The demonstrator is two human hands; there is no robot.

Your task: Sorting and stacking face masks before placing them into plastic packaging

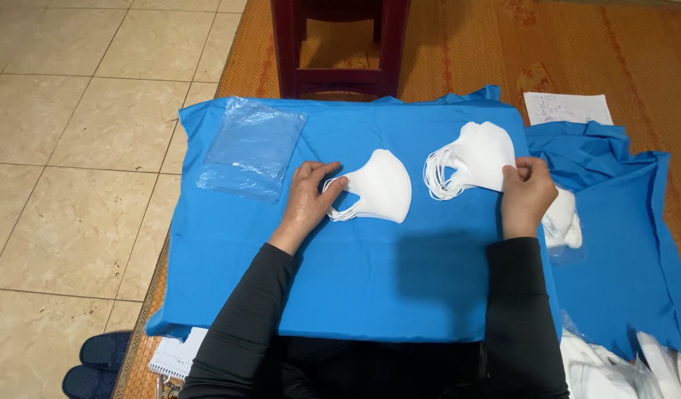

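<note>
Hands rested on a blue cloth [370, 281] spread over a low surface. The left hand [309, 201] pressed the ear loops of a small stack of white masks [381, 186] with its fingers, so the stack lay flat just to the right of it. The right hand [527, 193] pinched the edge of a second stack of white masks [479, 154] between thumb and fingers — this stack was lifted a little, with its loops hanging toward the left hand. More white masks [566, 218] lay just right of the right hand. A pile of clear plastic bags [252, 148] lay beyond the left hand, to its left, and a dark red stool [340, 44] stood far beyond both hands.
</note>
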